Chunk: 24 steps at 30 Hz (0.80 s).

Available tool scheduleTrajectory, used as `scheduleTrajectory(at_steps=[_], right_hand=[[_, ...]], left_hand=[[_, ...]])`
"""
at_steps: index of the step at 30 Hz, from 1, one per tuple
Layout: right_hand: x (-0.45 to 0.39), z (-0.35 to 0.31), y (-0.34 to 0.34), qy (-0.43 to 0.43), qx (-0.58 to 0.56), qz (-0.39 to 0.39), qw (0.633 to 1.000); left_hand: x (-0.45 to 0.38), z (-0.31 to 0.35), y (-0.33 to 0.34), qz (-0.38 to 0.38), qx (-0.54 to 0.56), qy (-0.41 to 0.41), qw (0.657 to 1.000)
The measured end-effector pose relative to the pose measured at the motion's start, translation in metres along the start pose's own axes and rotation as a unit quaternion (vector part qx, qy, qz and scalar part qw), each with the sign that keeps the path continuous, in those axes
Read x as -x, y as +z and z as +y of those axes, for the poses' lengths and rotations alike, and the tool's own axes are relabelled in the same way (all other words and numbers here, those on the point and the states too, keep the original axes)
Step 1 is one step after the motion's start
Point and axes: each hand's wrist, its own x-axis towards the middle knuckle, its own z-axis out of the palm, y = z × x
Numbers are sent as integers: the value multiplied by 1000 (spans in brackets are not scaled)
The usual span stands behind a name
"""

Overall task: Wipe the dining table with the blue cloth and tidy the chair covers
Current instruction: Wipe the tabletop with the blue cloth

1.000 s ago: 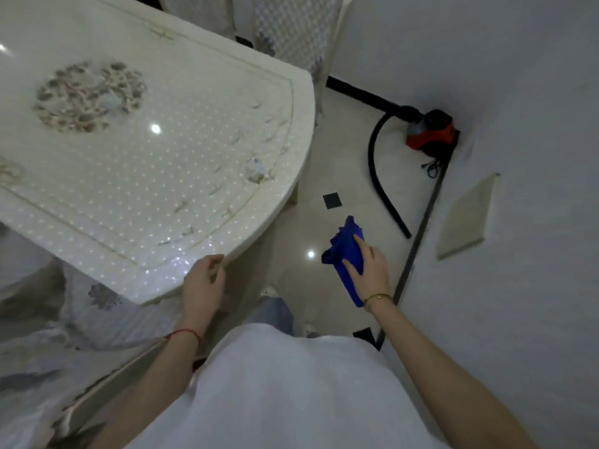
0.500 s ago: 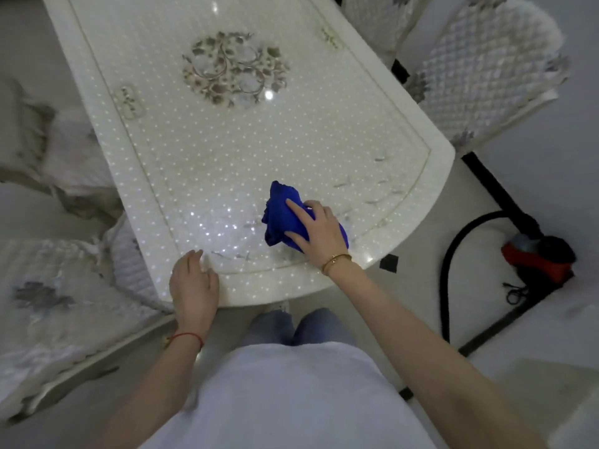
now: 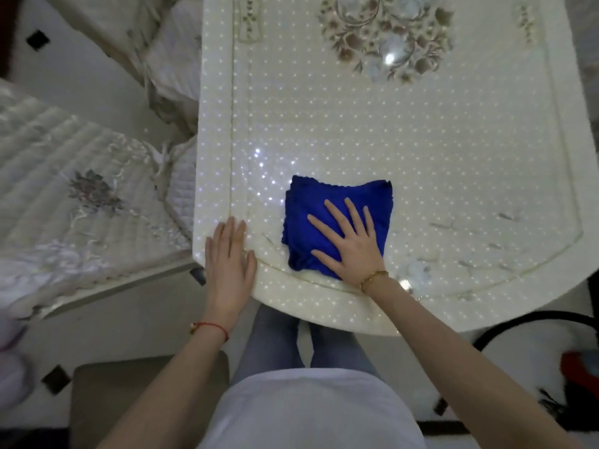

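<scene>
A folded blue cloth (image 3: 324, 202) lies flat on the white dotted dining table (image 3: 421, 140), close to its near rounded end. My right hand (image 3: 351, 243) presses down on the cloth with fingers spread. Flat on the table's near left corner rests my left hand (image 3: 228, 257), holding nothing. To the left stands a chair with a quilted white cover (image 3: 64, 196) bearing a floral patch; a second covered chair (image 3: 168, 59) sits farther back along the left side.
Small scraps of debris (image 3: 466, 254) lie on the table to the right of the cloth. A floral medallion (image 3: 385, 37) marks the table's centre. A black hose (image 3: 518, 322) and a red appliance (image 3: 580, 374) lie on the floor at right. A brown stool (image 3: 129, 390) stands at lower left.
My right hand brought the blue cloth from beside my body onto the table and flattened it under a spread palm. My left hand stayed at the table's near edge.
</scene>
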Motion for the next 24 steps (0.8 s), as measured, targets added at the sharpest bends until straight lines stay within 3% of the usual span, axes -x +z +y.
scheduleTrajectory(at_steps=[3,6,10,14,17,21,24], right_hand=[[-38,-32,2,40,-14,11,999],[-22,-59,9,-16,-5,1,1000],[33,-32,8,-51,-12,3,999],[8,1,3,66,-16,28,997],[-47,-29,3,122,-24,47,991],[-29,-67,11,21,-6,15,1000],[25,-51,11,-4,0,-4,1000]], left_hand=[[0,-1,1,5,23,4,1000],[-1,-2,3,-5,36,2,999],[-1,-4,4,8,41,9,999],[-1,-4,5,13,43,11,999],[-1,-5,5,15,46,13,999],[-1,-6,6,18,50,18,998],[-1,-6,6,18,47,14,999]])
